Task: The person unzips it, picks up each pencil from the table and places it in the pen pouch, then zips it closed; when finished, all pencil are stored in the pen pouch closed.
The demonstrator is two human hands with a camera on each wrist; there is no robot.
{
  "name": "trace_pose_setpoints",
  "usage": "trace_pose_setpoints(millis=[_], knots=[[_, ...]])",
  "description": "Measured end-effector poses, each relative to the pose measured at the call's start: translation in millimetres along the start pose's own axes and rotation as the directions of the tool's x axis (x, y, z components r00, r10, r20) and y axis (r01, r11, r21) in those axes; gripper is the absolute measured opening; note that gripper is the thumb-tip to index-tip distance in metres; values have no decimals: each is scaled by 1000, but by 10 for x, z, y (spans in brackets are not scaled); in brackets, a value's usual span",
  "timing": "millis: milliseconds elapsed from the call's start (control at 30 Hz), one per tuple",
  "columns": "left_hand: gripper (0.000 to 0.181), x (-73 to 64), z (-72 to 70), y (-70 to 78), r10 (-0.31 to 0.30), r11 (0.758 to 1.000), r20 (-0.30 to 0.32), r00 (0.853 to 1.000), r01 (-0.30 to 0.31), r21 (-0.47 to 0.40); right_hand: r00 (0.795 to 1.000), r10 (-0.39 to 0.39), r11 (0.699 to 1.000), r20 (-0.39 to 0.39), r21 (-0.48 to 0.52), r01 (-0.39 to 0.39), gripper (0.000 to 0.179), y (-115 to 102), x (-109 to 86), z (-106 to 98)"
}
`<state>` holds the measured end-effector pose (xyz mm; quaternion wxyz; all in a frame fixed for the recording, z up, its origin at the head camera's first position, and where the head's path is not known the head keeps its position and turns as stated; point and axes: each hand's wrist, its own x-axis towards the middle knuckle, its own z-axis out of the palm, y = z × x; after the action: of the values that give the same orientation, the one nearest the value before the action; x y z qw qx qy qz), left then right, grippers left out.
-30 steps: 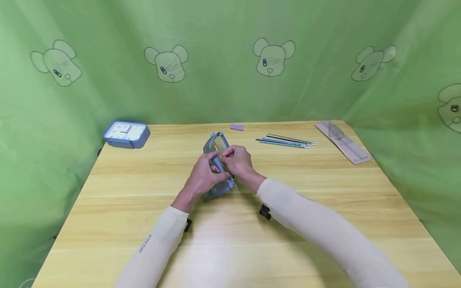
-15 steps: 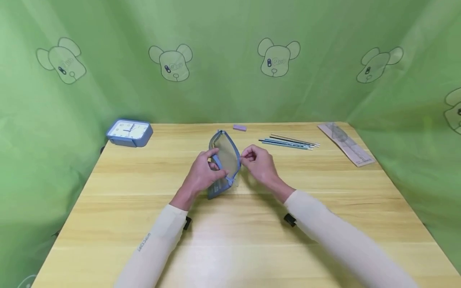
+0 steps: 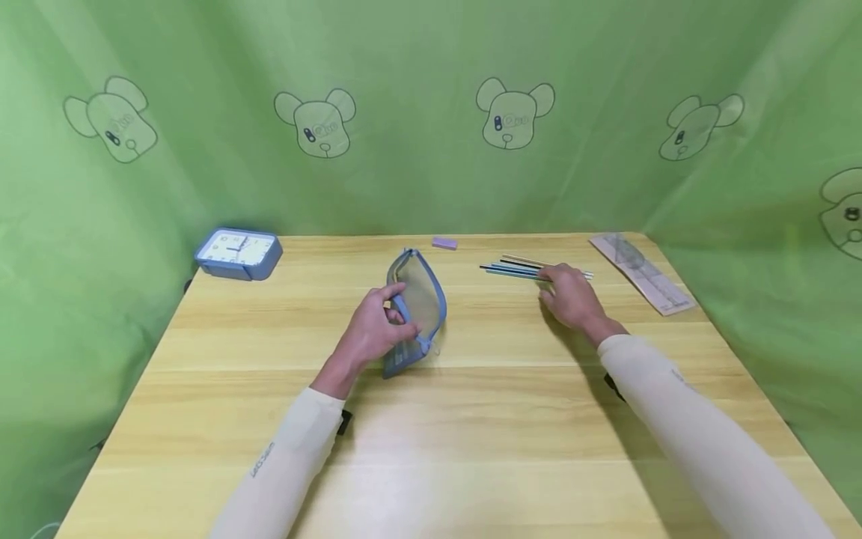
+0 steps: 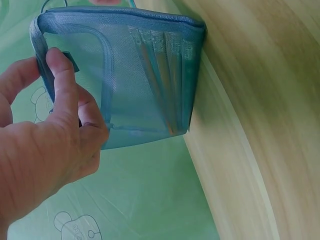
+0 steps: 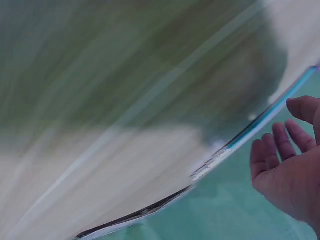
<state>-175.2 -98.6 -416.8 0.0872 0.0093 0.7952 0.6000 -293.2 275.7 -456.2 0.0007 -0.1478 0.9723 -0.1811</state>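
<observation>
A blue mesh pencil case (image 3: 431, 296) stands with its zipped mouth spread apart near the middle of the table. My left hand (image 3: 373, 326) pinches one edge of that mouth between thumb and fingers. Through the mesh in the left wrist view, a slim brownish stick (image 4: 155, 85) shows inside the case. Over to the right, my right hand (image 3: 572, 298) is right at several thin pencils (image 3: 505, 268), covering part of them. In the right wrist view its fingers (image 5: 270, 150) are loosely bent, beside a blue pencil (image 5: 260, 120), with nothing gripped.
A blue alarm clock (image 3: 239, 254) sits at the back left corner. Near the back edge lies a purple eraser (image 3: 444, 243). A pink sheet with clear rulers (image 3: 643, 273) rests at the back right. A green curtain (image 3: 417, 180) hangs behind the table.
My right hand has left the pencil case, after drawing its far edge outward, and moved right to the pencils. The case mouth is wider; my left hand keeps its hold.
</observation>
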Motion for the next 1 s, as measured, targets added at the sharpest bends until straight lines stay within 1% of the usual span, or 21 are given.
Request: trace_pose_setpoints(millis=[133,267,367,433,533,633,733,867,1000], knots=[[89,-8,6,-20,4,1000,4,1000,-4,2,1000,-11,998,-6,-59,10,46,120,48,39],[89,-11,9,-25,14,1000,9,1000,-14,3,1000,-25,994,-14,-111,23,43,175,83,78],[89,-3,-1,-23,18,1000,8,1000,-18,10,999,-42,992,-24,-123,39,37,189,112,90],[89,5,-13,-26,25,1000,4,1000,-25,15,998,-61,992,-31,-114,57,32,183,130,98],[89,16,-37,-26,29,999,3,1000,-29,22,995,-96,992,-21,-82,94,26,152,150,119],[88,25,-62,-26,18,1000,4,1000,-18,25,992,-125,992,11,-30,125,24,90,152,147],[88,19,-66,-16,6,1000,2,1000,-6,24,991,-124,992,46,29,123,26,11,92,154],[88,11,-69,-2,0,1000,1,1000,0,26,991,-86,992,103,106,75,31,-132,-11,162],[88,10,-61,4,-2,999,8,1000,2,34,990,-39,986,133,169,17,32,-272,-127,189]])
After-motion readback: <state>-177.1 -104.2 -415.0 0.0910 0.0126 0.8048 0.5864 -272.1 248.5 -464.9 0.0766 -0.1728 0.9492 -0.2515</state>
